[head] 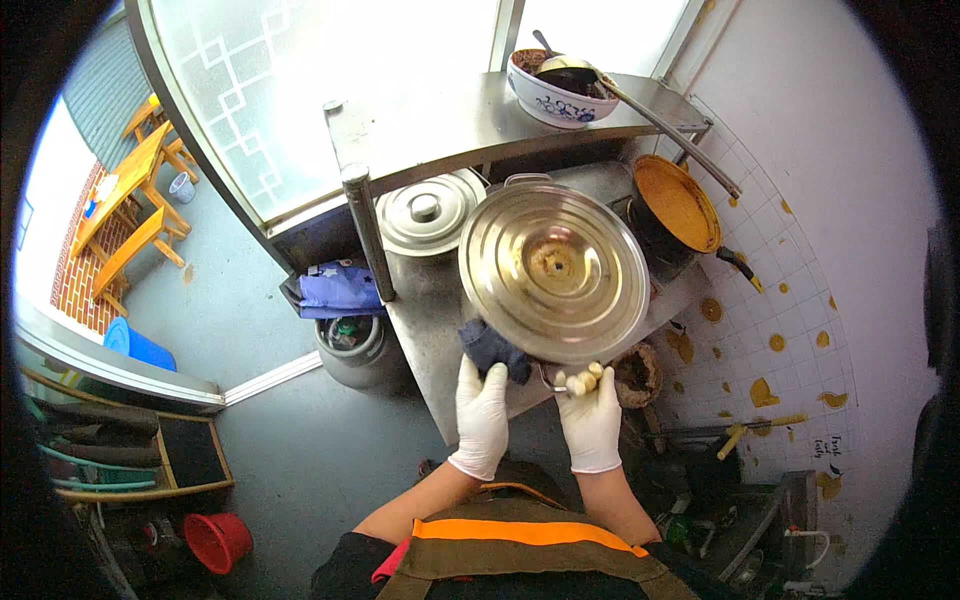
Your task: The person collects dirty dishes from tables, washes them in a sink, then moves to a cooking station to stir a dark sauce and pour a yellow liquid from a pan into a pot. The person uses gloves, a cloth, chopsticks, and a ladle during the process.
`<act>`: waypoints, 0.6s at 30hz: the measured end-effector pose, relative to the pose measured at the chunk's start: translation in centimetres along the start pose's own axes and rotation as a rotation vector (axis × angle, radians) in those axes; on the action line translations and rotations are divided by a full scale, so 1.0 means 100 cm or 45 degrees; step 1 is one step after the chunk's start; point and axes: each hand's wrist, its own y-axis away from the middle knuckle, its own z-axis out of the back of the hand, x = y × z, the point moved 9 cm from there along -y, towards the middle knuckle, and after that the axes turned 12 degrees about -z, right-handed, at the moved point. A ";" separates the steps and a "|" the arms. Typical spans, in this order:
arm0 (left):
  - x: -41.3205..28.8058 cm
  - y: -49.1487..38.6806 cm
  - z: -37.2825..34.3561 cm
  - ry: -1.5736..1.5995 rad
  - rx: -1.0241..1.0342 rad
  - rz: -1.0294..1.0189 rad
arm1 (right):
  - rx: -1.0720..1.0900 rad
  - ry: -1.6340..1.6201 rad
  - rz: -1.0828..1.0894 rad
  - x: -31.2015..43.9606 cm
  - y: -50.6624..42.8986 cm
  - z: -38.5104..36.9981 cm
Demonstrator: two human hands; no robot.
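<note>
My left hand [481, 420], in a white glove, grips a bunched dark blue cloth [493, 349] at the near-left rim of a large round metal lid [555, 274]. The lid lies on a pot with loop handles, its ringed face up and brown-stained around a small central hole. In my right hand [591, 427], also gloved, are several small pale pieces [581, 381] that look like peeled garlic cloves. They are just below the lid's near edge, beside the near loop handle [553, 381]; whether the fingers touch that handle I cannot tell.
A smaller lidded pot [431, 214] stands left on the steel table [420, 337], behind a steel post [367, 232]. Right is a long-handled pan [675, 202] with an orange interior. A patterned bowl [559, 101] with a ladle [667, 135] sits on the raised shelf [450, 127]. A gas cylinder [367, 367] stands left.
</note>
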 end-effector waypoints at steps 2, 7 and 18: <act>-0.003 -0.019 0.008 0.051 -0.063 0.000 | -0.035 0.001 -0.036 0.006 0.000 0.005; -0.028 -0.100 0.018 -0.052 -0.083 -0.169 | -0.083 0.048 -0.143 0.032 -0.007 0.014; -0.012 -0.255 0.000 -0.753 0.169 -0.250 | -0.129 0.276 -0.281 0.104 -0.048 0.033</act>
